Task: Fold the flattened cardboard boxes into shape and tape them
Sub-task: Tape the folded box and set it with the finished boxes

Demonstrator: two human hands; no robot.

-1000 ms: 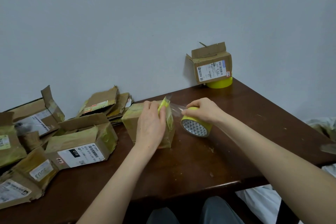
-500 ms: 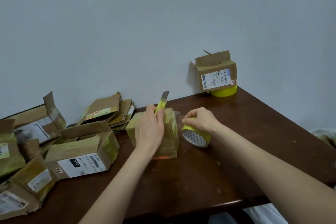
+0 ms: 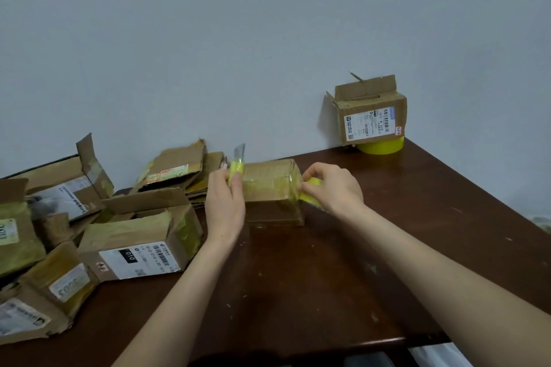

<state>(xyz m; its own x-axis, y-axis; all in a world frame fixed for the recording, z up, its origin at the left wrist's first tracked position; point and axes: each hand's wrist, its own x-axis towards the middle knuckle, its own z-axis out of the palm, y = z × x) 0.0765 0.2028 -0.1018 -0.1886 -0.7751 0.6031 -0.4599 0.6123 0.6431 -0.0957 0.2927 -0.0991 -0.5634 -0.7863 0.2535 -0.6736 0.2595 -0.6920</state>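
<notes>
Box (image 3: 271, 191): middle of table (image 3: 328, 277), long axis left to right, between both hands.
Left hand (image 3: 225, 202): at left end, curled round yellow knife (image 3: 236, 167), blade up.
Right hand (image 3: 331, 188): at right end, gripping tape roll (image 3: 311, 199) against box.
Likely cut: right end, across box from knife.

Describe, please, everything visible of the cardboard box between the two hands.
The cardboard box is small, brown and worn, folded into shape, standing on the dark table. Glossy yellowish tape covers its top and right end. The left hand, holding a knife, touches its left end; the right hand, gripping a tape roll, touches its right.
</notes>
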